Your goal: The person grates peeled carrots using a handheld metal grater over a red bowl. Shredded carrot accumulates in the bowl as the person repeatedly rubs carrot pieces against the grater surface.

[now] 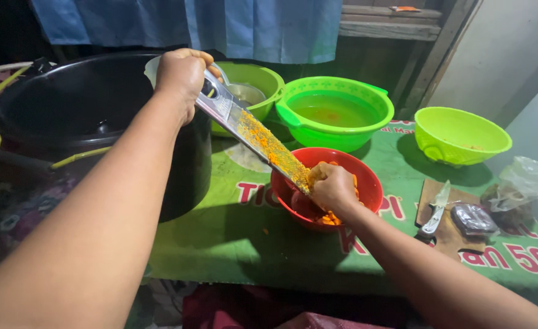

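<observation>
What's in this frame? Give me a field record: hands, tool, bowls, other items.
left hand: grips the upper end of the metal grater
right hand: presses an orange piece against the grater's lower end
grater: tilted, lower end over the red bowl, coated in orange shreds
red bowl: holds orange gratings
green basin: holds cloudy orange-tinted liquid
small green bowl: behind the grater
lime colander: far right
black pot: left
cutting board: knife lying on it
surface: green printed cloth
</observation>
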